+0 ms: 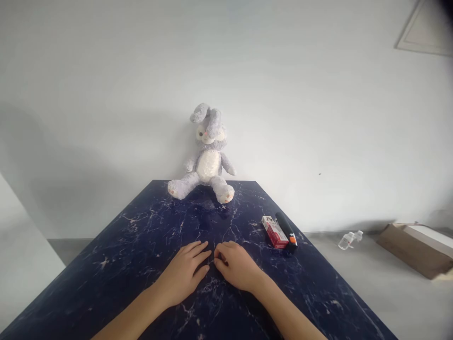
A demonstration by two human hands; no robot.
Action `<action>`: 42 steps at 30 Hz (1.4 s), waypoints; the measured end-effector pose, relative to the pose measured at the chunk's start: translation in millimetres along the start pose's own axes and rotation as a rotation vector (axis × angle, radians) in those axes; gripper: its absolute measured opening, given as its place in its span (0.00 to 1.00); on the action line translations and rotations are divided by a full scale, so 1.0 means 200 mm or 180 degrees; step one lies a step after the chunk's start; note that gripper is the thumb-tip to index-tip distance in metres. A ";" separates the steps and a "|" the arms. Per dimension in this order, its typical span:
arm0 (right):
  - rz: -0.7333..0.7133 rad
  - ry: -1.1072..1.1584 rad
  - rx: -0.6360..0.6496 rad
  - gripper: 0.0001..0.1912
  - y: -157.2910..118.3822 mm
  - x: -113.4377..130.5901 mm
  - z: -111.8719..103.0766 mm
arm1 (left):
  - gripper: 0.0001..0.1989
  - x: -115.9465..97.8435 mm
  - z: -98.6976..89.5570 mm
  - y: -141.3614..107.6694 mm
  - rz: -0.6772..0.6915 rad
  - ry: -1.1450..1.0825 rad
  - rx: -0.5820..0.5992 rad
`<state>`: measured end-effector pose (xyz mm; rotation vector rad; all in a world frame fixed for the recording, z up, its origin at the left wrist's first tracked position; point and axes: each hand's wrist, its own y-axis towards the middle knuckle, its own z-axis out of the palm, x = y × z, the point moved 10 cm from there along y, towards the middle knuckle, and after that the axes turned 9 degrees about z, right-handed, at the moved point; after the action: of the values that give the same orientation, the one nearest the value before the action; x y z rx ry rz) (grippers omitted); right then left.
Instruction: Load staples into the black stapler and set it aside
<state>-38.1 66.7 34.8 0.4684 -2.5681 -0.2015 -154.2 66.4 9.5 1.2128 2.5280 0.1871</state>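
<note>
My left hand (186, 268) lies palm down on the dark blue marbled table (116, 264), its fingers spread and nothing in them. Close beside it, my right hand (238, 265) rests on the same surface with its fingers loosely curled. A small gap shows between its thumb and index finger, and I see no object there. The fingertips of the two hands almost meet. Beyond them, a grey plush rabbit (208, 164) with a white belly sits upright at the table's far edge, legs stretched toward me.
To the right of my right hand, a red and white box (275, 232) lies against a black cylindrical object (286, 229) with an orange mark. A pale wall (300, 118) rises behind the table. Clear plastic bottles (347, 241) and a cardboard box (414, 248) are on the floor at right.
</note>
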 end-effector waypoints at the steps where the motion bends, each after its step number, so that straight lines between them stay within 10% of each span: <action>1: 0.0009 0.0019 0.0019 0.03 0.00 -0.01 0.00 | 0.23 0.01 0.01 0.00 -0.0014 0.0011 0.0013; 31: -0.0146 -0.0368 -0.0003 0.03 -0.01 0.01 -0.03 | 0.16 -0.09 -0.10 0.02 0.0327 -0.0062 -0.0491; 42: 0.1106 -0.1147 -0.1970 0.14 -0.06 -0.40 -0.65 | 0.16 -0.11 -0.11 0.01 0.0390 -0.0279 -0.0441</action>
<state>97.4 77.9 104.6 -0.2663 -2.6790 -0.9856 -147.7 50.0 35.9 1.2917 2.3264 0.3251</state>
